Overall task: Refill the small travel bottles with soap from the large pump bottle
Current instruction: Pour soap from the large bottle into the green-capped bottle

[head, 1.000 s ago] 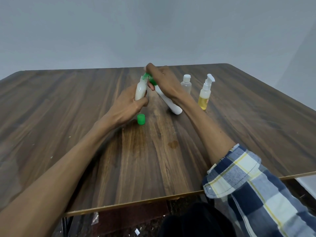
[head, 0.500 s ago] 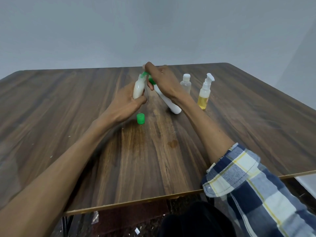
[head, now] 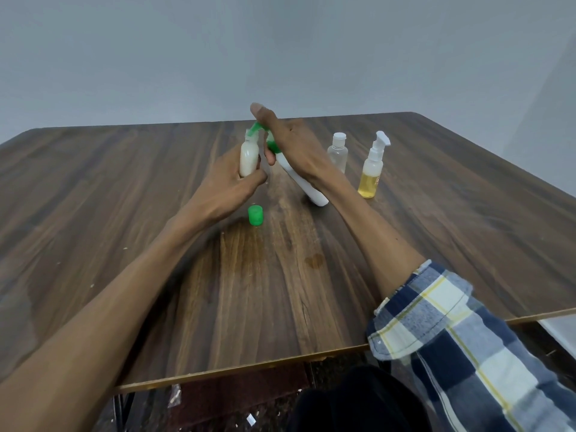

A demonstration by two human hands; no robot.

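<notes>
My left hand (head: 229, 182) grips a small white travel bottle (head: 248, 159) upright above the table, its mouth uncovered. My right hand (head: 293, 145) holds the large white pump bottle (head: 307, 185) tilted to the left, its base on the table; one finger is raised above the green pump head (head: 260, 127), whose spout meets the small bottle's mouth. A green cap (head: 255, 215) lies on the wooden table (head: 156, 244) just below my left hand.
A small clear bottle with a white cap (head: 337, 152) and a small pump bottle of yellow liquid (head: 372, 168) stand to the right of my right hand. A small stain (head: 314, 260) marks the wood near the table's front edge.
My right hand's finger has lifted off the pump head and now points up. The small bottle has shifted slightly left under the spout. The other bottles and cap stay put.
</notes>
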